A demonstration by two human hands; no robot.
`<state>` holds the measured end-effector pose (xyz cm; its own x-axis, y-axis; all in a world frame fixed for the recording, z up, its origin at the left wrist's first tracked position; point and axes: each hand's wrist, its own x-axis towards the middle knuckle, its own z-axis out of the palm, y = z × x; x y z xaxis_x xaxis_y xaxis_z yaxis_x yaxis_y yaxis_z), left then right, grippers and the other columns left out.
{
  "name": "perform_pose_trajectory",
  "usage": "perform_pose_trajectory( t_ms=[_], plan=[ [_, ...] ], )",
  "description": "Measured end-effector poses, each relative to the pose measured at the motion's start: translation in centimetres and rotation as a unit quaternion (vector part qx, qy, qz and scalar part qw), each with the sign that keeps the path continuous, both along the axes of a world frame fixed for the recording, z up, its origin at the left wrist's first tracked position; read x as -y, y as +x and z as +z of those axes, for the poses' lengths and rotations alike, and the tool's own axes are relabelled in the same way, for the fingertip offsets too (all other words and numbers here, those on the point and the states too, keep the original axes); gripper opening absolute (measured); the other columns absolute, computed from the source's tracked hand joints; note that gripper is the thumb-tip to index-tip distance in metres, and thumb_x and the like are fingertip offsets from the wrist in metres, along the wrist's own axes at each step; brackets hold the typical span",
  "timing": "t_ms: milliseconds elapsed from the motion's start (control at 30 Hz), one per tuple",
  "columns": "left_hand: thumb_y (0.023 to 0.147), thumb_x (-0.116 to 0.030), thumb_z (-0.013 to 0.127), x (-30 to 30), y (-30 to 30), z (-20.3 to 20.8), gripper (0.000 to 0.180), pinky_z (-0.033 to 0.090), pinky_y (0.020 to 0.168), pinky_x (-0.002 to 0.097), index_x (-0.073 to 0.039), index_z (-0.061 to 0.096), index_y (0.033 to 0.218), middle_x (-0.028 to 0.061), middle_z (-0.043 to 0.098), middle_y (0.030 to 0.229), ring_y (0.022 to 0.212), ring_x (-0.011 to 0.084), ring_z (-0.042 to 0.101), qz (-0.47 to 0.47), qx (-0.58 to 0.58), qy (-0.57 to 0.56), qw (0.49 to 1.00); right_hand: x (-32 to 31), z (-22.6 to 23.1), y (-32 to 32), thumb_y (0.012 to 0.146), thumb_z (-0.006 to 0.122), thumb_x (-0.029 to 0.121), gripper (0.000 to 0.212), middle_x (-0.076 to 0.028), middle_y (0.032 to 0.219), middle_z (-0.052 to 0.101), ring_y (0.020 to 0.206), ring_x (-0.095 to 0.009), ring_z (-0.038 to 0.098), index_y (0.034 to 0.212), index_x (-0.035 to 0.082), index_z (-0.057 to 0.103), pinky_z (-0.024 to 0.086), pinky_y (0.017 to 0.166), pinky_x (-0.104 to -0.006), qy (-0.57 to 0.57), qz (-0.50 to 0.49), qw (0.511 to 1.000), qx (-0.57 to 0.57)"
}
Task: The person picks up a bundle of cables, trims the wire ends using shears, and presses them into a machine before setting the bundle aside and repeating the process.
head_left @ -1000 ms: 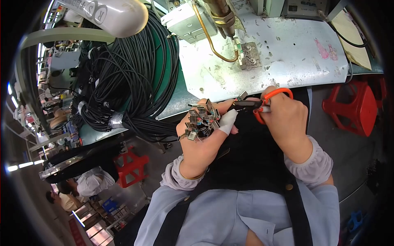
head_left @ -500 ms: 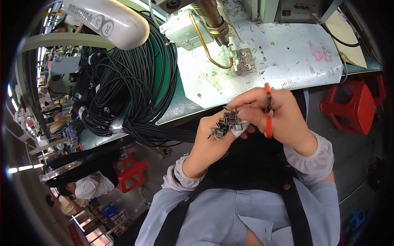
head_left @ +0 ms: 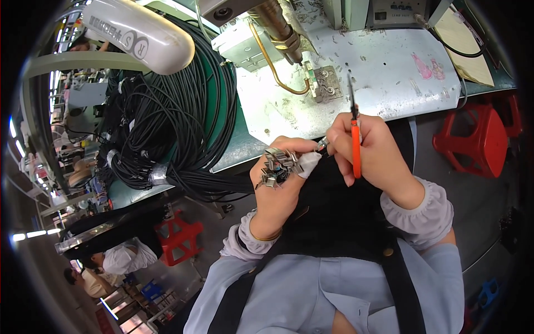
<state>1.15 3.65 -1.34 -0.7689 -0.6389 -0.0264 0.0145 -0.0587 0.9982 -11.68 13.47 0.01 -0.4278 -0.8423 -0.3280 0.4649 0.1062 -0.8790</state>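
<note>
The left hand (head_left: 278, 192) has its fingers curled around a bunch of metal connectors (head_left: 276, 166), at the near side of the table (head_left: 234, 143). To its right, the right hand (head_left: 374, 146) grips an orange-handled tool (head_left: 356, 149), pointing far. One connector (head_left: 322, 145) is between both hands; whether the right fingers pinch it, I cannot tell.

This is looking like a factory workshop: a bench-top machine (head_left: 272, 25) is standing over a metal plate (head_left: 389, 92) strewn with small metal bits (head_left: 335, 53), coils of black cable (head_left: 172, 111) are lying on the green bench (head_left: 238, 149) beside it, strip lights (head_left: 36, 235) are glowing, red stools (head_left: 486, 142) are standing about, and other people (head_left: 129, 258) are showing farther off.
</note>
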Motion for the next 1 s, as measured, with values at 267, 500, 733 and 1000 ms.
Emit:
perform_pose_trajectory(
  t_ms=[267,500,733,1000],
  plan=[
    [0.077,0.004,0.057,0.6,0.2,-0.4,0.01,0.039,0.058,0.0201,0.0,0.055,0.085,0.0036,0.052,0.075,0.061,0.0098,0.049,-0.03,-0.012,-0.023,0.999,0.3,0.4,-1.2,0.084,0.05,0.018,0.021,-0.001,0.051,0.048,0.037,-0.01,0.044,0.071,0.002,0.05,0.033,0.035,-0.02,0.05,0.167,0.978,0.116],
    [0.079,0.0,0.056,1.8,0.2,0.6,0.014,0.03,0.041,0.0207,-0.002,0.051,0.092,0.0019,0.048,0.068,0.043,0.006,0.036,-0.087,-0.051,0.415,0.904,0.1,-1.1,-0.6,0.072,0.06,0.02,0.016,-0.001,0.069,0.058,0.055,-0.012,0.055,0.081,0.007,0.057,0.039,0.047,-0.023,-0.094,0.027,0.64,-0.762],
    [0.077,0.003,0.055,1.3,0.0,2.2,0.014,0.028,0.038,0.0201,-0.001,0.052,0.09,0.0018,0.049,0.066,0.042,0.0051,0.035,-0.023,0.043,0.349,0.936,0.1,-0.7,-1.6,0.066,0.06,0.016,0.025,0.003,0.068,0.056,0.062,-0.009,0.056,0.09,0.012,0.062,0.039,0.052,-0.0226,-0.172,-0.047,0.611,-0.771],
    [0.073,0.005,0.059,0.6,0.0,2.2,0.013,0.035,0.045,0.0192,0.001,0.056,0.086,0.0008,0.051,0.066,0.05,0.004,0.043,-0.01,0.1,0.226,0.969,-0.7,-1.9,0.0,0.067,0.06,0.006,0.018,-0.005,0.078,0.063,0.068,-0.018,0.062,0.085,0.004,0.058,0.047,0.07,-0.0299,-0.151,-0.09,0.607,-0.775]
  ],
)
